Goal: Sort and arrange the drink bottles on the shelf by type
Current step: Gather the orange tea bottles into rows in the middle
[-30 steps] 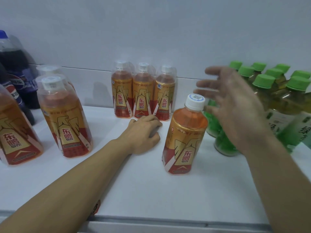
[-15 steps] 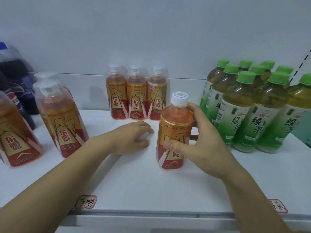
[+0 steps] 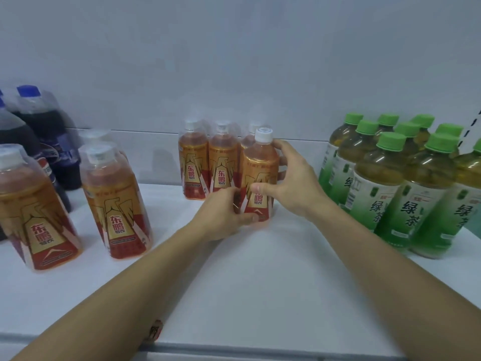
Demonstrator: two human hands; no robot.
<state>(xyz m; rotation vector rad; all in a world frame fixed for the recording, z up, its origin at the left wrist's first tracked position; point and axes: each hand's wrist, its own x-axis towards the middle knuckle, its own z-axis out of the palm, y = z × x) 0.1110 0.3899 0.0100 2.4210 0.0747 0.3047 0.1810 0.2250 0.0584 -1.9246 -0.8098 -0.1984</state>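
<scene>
Currently your right hand and left hand grip the orange bottle; pushing farther could topple the far row just behind.

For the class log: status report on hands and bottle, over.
Both hands, left and right, grip orange bottle. Bottle against back row. Nothing blocking.

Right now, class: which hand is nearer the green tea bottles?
Right. The right hand grips the orange bottle beside the green tea bottles; the left hand holds its far side.
</scene>
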